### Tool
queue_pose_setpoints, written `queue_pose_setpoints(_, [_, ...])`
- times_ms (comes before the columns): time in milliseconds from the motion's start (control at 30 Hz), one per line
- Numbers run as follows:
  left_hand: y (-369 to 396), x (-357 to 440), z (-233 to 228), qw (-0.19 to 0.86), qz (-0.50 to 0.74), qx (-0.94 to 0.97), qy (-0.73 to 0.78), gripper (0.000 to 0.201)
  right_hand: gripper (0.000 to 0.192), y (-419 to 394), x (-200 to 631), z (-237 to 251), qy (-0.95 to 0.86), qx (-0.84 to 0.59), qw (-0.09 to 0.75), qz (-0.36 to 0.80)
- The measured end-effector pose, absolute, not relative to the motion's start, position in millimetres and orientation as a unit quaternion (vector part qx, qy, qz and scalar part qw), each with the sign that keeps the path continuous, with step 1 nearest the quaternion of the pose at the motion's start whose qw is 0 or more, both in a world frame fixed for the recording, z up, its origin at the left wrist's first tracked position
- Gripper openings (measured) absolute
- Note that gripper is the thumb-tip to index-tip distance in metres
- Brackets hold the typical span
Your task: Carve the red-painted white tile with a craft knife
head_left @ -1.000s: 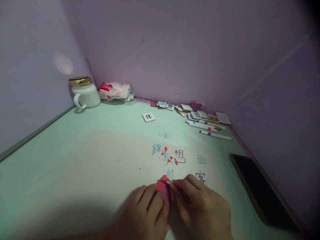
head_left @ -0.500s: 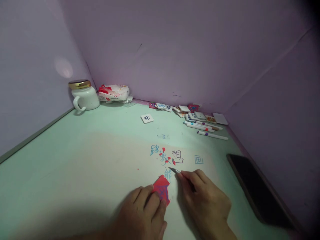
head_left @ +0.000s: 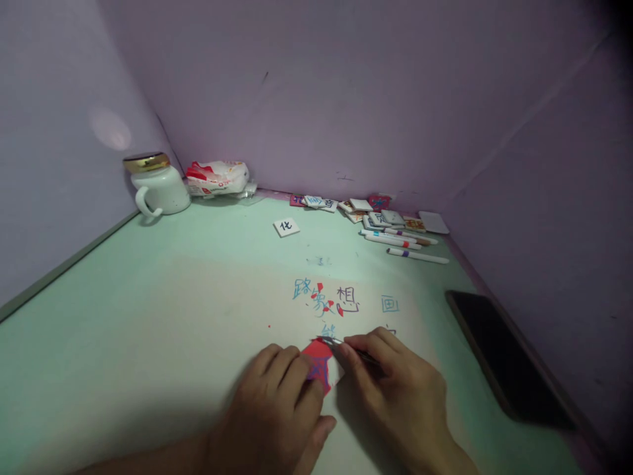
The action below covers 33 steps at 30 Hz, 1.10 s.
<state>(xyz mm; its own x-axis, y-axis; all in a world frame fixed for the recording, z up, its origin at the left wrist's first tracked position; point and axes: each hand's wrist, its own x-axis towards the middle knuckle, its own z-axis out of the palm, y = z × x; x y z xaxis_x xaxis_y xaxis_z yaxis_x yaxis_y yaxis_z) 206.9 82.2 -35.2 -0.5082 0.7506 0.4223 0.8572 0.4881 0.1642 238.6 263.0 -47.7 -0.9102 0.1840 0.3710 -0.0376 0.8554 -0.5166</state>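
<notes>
left hand [head_left: 277, 412] is pressing down, its grip closed on the red tile [head_left: 319, 365], partly hiding it | right hand [head_left: 395, 389] is pinching a thin blade [head_left: 341, 344], tip touching the tile's far edge | desk [head_left: 148, 297] writing is being partly covered; far markers [head_left: 403, 242] blurry

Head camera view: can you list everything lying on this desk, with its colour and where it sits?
Mug: one, white, gold lid, far left corner.
Packet: one, white and red, beside the mug.
Lone tile: one, white, mid-desk.
Tile pile: several, mostly white, back wall.
Markers: about three, white, before the pile.
Phone: one, black, right edge.
Red piece: one, under the left hand.
Thin blade tool: one, in the right hand.
</notes>
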Motion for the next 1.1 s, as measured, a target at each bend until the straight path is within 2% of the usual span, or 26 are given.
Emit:
queue_pose_setpoints(233, [83, 203, -37, 0.192, -0.181, -0.440, -0.858, 0.014, 0.023, 258, 237, -45, -0.953, -0.015, 0.202, 0.226])
queue_pose_setpoints(400, [82, 201, -42, 0.188, -0.171, -0.449, -0.857, 0.020, 0.028, 259, 235, -45, -0.948, 0.002, 0.227, 0.223])
queue_pose_setpoints(633, [79, 200, -45, 0.158, -0.181, -0.453, -0.859, 0.018, 0.028, 258, 228, -58, -0.948, -0.024, 0.294, 0.123])
queue_pose_setpoints(767, [80, 200, -44, 0.153, -0.186, -0.455, -0.857, 0.017, 0.021, 268, 224, -58, -0.927, -0.061, 0.323, 0.182])
queue_pose_setpoints(867, [82, 200, -40, 0.147, -0.201, -0.443, -0.861, 0.018, 0.020, 275, 227, -53, -0.921, -0.092, 0.282, 0.254])
queue_pose_setpoints(967, [81, 200, -37, 0.159, -0.214, -0.424, -0.866, 0.027, 0.021, 279, 231, -44, -0.913, -0.096, 0.224, 0.328])
queue_pose_setpoints(1100, [77, 199, -41, 0.169, -0.218, -0.408, -0.870, 0.040, 0.020, 285, 232, -36, -0.905, -0.084, 0.211, 0.360])
